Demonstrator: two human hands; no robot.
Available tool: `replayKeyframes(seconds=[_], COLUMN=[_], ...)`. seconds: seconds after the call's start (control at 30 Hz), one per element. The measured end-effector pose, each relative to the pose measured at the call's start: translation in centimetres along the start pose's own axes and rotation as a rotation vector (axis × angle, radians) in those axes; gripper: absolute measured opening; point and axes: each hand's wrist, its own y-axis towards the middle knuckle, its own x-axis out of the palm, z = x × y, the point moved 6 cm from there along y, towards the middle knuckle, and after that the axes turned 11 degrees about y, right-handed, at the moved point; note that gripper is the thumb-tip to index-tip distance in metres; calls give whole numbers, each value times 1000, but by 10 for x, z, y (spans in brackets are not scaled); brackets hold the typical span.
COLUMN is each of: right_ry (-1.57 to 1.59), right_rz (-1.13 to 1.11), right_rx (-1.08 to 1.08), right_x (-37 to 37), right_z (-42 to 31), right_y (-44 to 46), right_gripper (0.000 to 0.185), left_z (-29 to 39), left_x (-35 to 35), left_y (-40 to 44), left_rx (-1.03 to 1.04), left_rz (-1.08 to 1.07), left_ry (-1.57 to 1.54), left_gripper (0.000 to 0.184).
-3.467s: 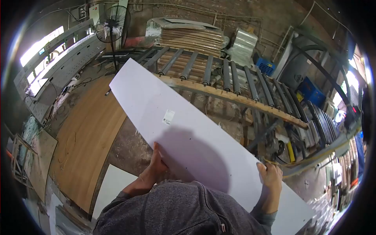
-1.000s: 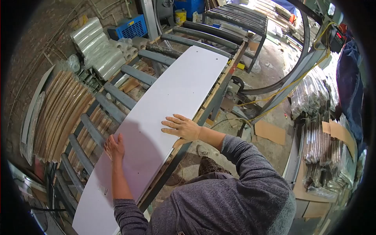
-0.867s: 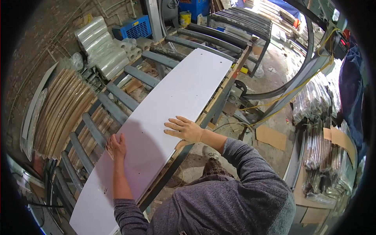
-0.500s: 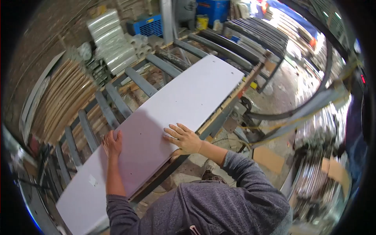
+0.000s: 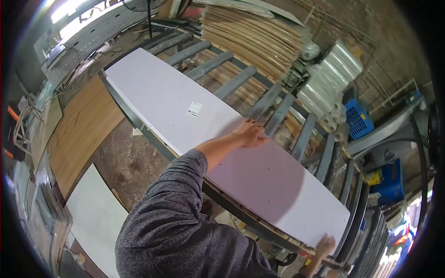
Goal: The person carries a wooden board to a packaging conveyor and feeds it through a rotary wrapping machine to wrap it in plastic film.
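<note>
Got a long white panel (image 5: 250, 171) lying along the near edge of a roller conveyor (image 5: 235, 82), reaching almost to its left end. Left hand (image 5: 251, 133) is on the panel's far edge, right hand (image 5: 325, 244), kinda blurry, at its near right corner. Label (image 5: 194, 109) on the left half. Beyond the conveyor's far edge: stacked brown sheets (image 5: 250, 41), a blue crate (image 5: 358, 119).

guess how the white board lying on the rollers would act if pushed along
The white board would probably move along easily, since it lies across round rollers. It looks fairly stiff, with no clear sag between them. Its long, flat shape suggests it is unlikely to tip while lying like this.
</note>
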Motion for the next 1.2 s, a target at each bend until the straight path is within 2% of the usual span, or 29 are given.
replayKeyframes(seconds=[0.07, 0.17, 0.27, 0.37, 0.67, 0.77, 0.8, 0.87, 0.9, 0.97, 1.0, 1.03, 1.07, 1.13, 1.17, 1.2], right_ry=[1, 38, 77, 123, 224, 247, 256, 268, 270, 280, 288, 300, 314, 367, 398, 433], right_rz=[-34, -63, -89, -108, -155, -169, -177, -187, -198, -202, -203, -207, -209, -216, -227, -229], right_rx=[173, 284, 289, 277, 239, 239, 240, 238, 234, 245, 249, 250, 249, 248, 260, 280], right_x=[-24, -41, -46, -42, -39, -36, -35, -33, -32, -34, -36, -38, -41, -50, -61, -70], right_z=[42, 49, 35, 21, 33, 43, 44, 47, 52, 60, 67, 75, 85, 117, 139, 151], right_y=[-6, -18, -10, 9, 53, 64, 67, 72, 75, 77, 79, 81, 84, 88, 82, 75], right_gripper=[44, 42, 40, 38, 33, 31, 31, 29, 29, 28, 27, 26, 26, 25, 24, 24], left_z=[13, 23, 39, 52, 86, 83, 73, 45, 28, -12, -25, -48, -56, -84, -111, -107], left_x=[-2, 0, 4, 9, 10, 5, -2, -29, -48, -75, -89, -103, -119, -116, -96, -91], left_y=[1, -3, 2, 7, 12, 7, -3, -22, -32, -72, -92, -122, -144, -200, -239, -251], left_rx=[10, 45, 38, 55, 45, 66, 63, -117, -293, -560, -667, -758, -887, -992, -1185, -1251], left_rz=[-72, 24, -41, 29, -4, 242, 417, 536, 475, 546, 556, 663, 652, 705, 558, 472], left_ry=[16, -4, -42, -63, -62, -92, -93, 29, 153, 324, 382, 368, 390, 525, 420, 68], left_gripper=[40, 41, 43, 43, 40, 39, 40, 40, 40, 41, 39, 36, 35, 34, 37, 36])
